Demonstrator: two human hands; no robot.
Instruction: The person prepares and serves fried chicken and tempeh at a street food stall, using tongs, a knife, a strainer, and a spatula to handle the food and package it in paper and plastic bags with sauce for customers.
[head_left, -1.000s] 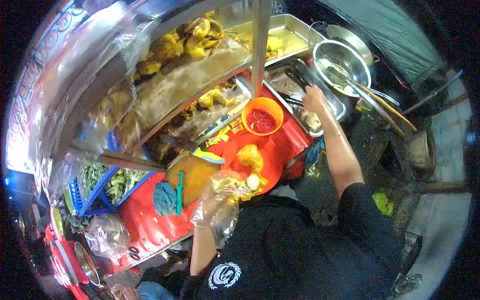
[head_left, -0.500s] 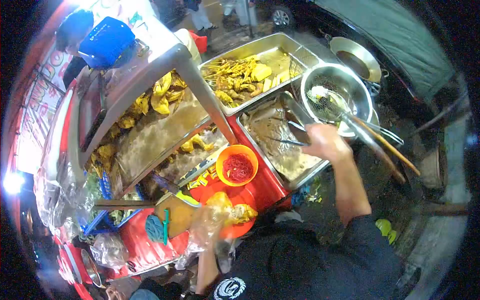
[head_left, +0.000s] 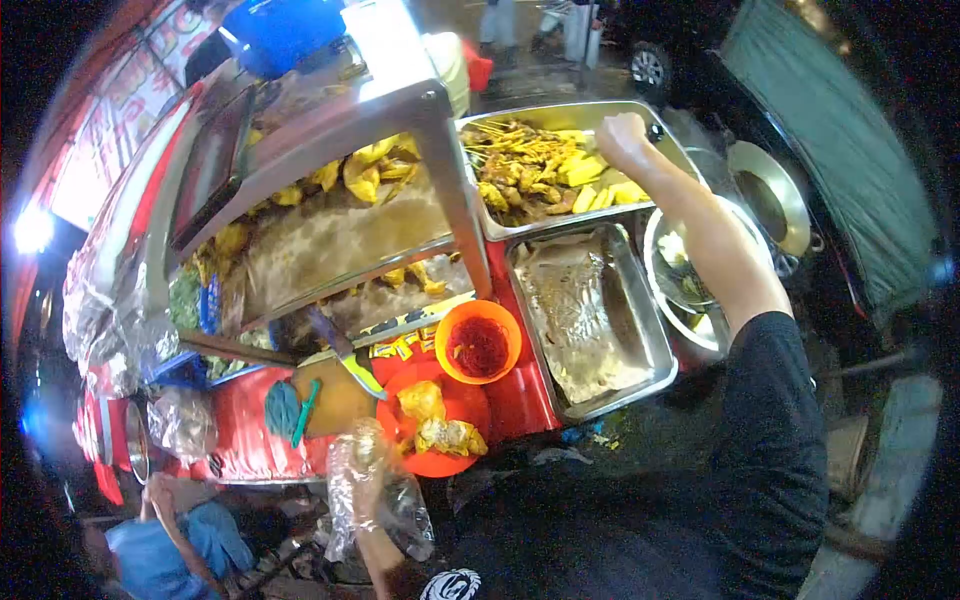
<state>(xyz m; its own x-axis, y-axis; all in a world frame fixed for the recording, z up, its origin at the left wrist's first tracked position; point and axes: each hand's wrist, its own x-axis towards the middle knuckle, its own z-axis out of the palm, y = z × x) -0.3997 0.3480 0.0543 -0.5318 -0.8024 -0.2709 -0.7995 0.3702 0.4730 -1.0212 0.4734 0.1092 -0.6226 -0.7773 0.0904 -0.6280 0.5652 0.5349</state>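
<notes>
My right hand (head_left: 625,140) is closed over the steel tray (head_left: 670,120) of yellow food and skewers (head_left: 515,145). The tongs it gripped earlier are hidden behind the fist, and the tray where they were shows none. Low at the front, my left hand (head_left: 362,470) is wrapped in a clear plastic bag (head_left: 405,510), its fingers closed on the plastic. Just beside it, yellow chicken pieces (head_left: 445,435) lie on a red plate (head_left: 465,395). An orange bowl (head_left: 513,335) of red shreds stands behind the plate.
An oily steel tray (head_left: 590,320) sits right of the bowl, near a metal pot (head_left: 765,235) and a wok (head_left: 795,190). A knife (head_left: 360,375) and a cutting board (head_left: 340,400) lie left of the plate. The display case frame (head_left: 460,180) rises behind. Another person sits lower left.
My right hand has moved from the oily tray up and away over the food tray; the tongs have left the oily tray. My left hand has drawn back from the chicken toward me.
</notes>
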